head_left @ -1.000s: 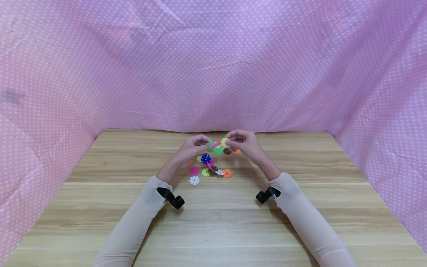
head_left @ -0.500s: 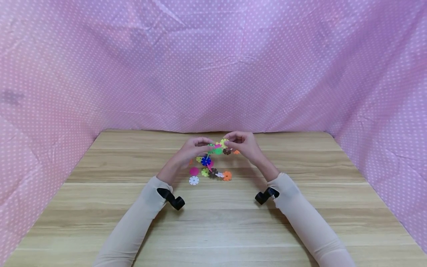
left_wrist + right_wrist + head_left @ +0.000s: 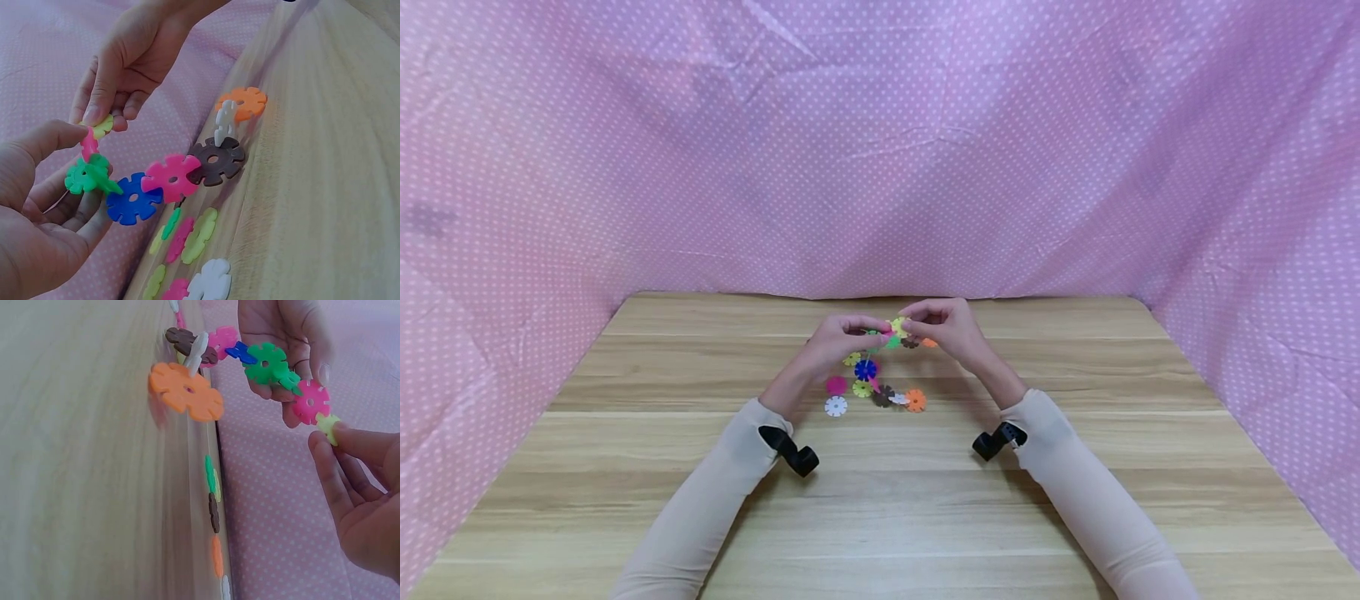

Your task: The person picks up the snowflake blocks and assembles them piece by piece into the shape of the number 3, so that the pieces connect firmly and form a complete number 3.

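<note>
A chain of slotted plastic interlocking discs hangs between the two hands above the far part of the table. My left hand [image 3: 842, 343] pinches the pink disc [image 3: 89, 144] near the chain's upper end. My right hand [image 3: 947, 329] pinches the yellow disc [image 3: 327, 427], whose edge meets that pink one; whether its slot is seated I cannot tell. Down from there run green discs [image 3: 80, 177], a blue disc [image 3: 133, 201], another pink disc [image 3: 164, 179], a brown disc [image 3: 219, 172], a white disc [image 3: 224, 128] and an orange disc [image 3: 249, 100] at the tail.
Several loose discs lie on the wooden table [image 3: 880, 517] below, among them a white one [image 3: 836, 406] and a pink one [image 3: 837, 385] near the left hand. Behind the table's far edge hangs a pink dotted cloth [image 3: 880, 167].
My left hand has shifted slightly right, its fingers now at the pink disc instead of the green one. The right hand has lowered a little leftward with the yellow disc; the chain hangs slightly lower.
</note>
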The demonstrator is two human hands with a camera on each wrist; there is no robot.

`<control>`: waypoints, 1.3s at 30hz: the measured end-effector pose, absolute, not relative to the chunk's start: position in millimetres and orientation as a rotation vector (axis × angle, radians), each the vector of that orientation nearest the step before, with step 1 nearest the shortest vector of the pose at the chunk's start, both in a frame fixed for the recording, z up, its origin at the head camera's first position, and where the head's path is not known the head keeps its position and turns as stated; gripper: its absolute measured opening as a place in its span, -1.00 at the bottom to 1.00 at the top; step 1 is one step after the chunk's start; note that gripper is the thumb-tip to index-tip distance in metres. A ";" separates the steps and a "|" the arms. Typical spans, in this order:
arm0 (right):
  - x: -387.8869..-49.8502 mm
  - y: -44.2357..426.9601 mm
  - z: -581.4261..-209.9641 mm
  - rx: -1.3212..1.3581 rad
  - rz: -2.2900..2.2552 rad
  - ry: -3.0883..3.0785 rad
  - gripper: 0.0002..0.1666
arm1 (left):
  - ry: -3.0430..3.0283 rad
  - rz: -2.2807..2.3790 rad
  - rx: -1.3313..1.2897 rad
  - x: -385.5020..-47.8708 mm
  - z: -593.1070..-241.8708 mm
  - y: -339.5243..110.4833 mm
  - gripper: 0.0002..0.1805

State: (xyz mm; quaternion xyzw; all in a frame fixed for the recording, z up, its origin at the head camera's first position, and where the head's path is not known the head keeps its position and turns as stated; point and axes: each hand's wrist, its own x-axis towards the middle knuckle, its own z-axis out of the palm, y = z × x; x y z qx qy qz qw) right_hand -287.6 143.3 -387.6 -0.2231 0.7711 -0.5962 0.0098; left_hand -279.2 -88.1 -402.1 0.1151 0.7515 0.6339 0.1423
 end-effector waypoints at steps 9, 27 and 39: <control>-288.3 141.8 -387.5 -0.741 -1.865 2.385 -0.79 | 2.196 1.820 0.357 -277.3 -399.9 -86.5 -0.66; -287.3 142.1 -384.3 -0.702 -1.828 2.320 -0.73 | 2.167 1.760 0.476 -279.9 -400.5 -92.5 -0.55; -301.9 166.8 -377.8 -0.616 -1.608 2.422 -0.68 | 2.189 1.685 0.443 -281.8 -397.5 -98.4 -0.52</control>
